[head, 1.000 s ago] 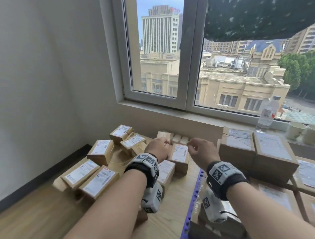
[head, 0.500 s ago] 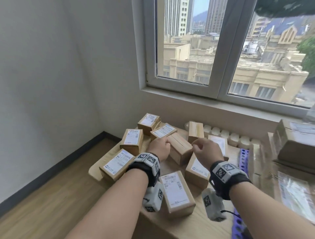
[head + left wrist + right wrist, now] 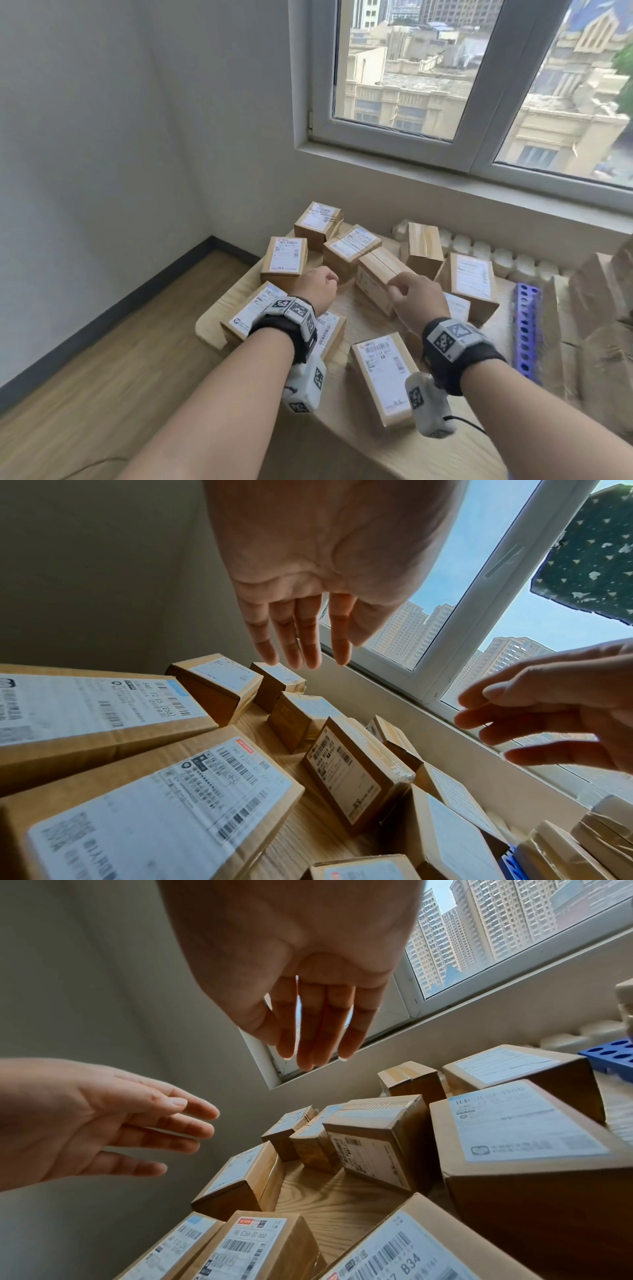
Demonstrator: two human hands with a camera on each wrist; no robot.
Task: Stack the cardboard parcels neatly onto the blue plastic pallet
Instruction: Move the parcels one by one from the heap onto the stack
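Several small cardboard parcels with white labels lie scattered on a light wooden table (image 3: 363,329). One tilted parcel (image 3: 380,274) (image 3: 352,772) (image 3: 373,1139) sits in the middle of them. My left hand (image 3: 317,286) (image 3: 301,631) hovers just left of it, fingers relaxed and empty. My right hand (image 3: 414,294) (image 3: 315,1020) hovers at its right end, also loose and holding nothing. The blue plastic pallet (image 3: 527,329) (image 3: 613,1056) lies at the right, with larger parcels (image 3: 589,308) stacked on it.
A row of white bottles (image 3: 496,253) lines the back of the table under the window sill (image 3: 445,178). The table's rounded left corner (image 3: 205,325) overhangs the wooden floor (image 3: 102,359). A grey wall closes the left side.
The view has swung left and down from the pallet side to the loose parcels. Both hands have moved with it and now hover by the tilted parcel, still empty.
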